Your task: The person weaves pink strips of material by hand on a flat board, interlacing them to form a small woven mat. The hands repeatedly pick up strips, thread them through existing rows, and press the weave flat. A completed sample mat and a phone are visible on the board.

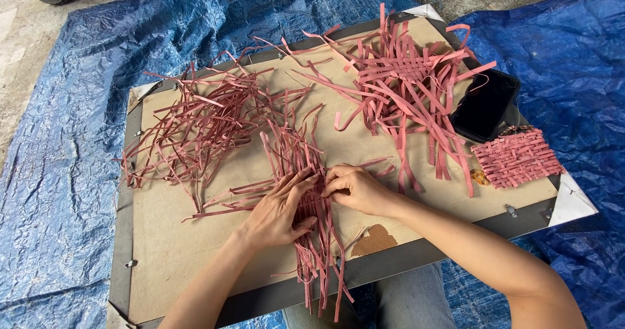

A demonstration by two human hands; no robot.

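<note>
One dark screen, right side of board.
Black rectangular phone (485,105), screen blank and glossy, lying flat near the board's right edge.

a brown board (195,238) on a blue tarp (58,172) carries loose pink strips (202,124), a woven pink mat (517,157) and a black phone (485,104) near the board's right edge.

light: bright, even daylight — soft | shadows: faint, short under the strips (397,88) and hands | glare: pale sheen on tarp (58,172) creases, dull reflection on phone (485,104) | focus: sharp throughout | edges: slight wide-angle bend
</note>
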